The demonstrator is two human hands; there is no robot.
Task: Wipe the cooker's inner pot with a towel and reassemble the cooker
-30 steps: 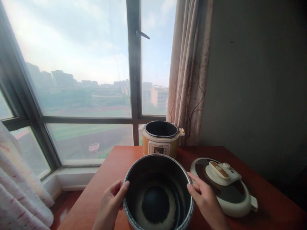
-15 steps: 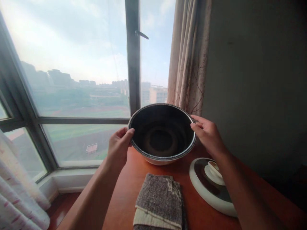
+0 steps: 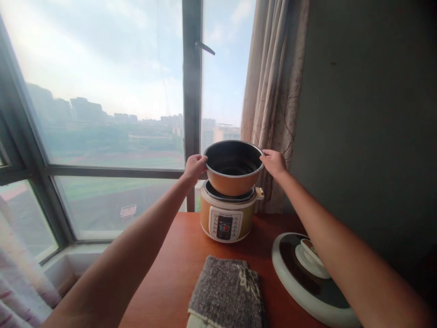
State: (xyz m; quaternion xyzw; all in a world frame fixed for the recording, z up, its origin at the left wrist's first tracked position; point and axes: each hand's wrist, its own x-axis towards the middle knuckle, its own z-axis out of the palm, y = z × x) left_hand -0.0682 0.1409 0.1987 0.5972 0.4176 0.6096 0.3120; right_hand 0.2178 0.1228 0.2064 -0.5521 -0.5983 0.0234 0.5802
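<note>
The round orange metal inner pot (image 3: 233, 169) with a dark inside hangs just above the open orange-and-cream electric cooker (image 3: 228, 215) on the reddish wooden worktop (image 3: 170, 282), its rim clamped by the left hand (image 3: 195, 166) and right hand (image 3: 273, 163) on opposite sides.

One head-worn camera looks forward and slightly down over the table (image 3: 170, 282) toward the window (image 3: 102, 91)

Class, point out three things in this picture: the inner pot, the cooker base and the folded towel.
inner pot (image 3: 229, 180): head view, on its orange outer wall.
cooker base (image 3: 225, 224): head view, on its front control panel.
folded towel (image 3: 225, 291): head view, on its grey top face.
</note>
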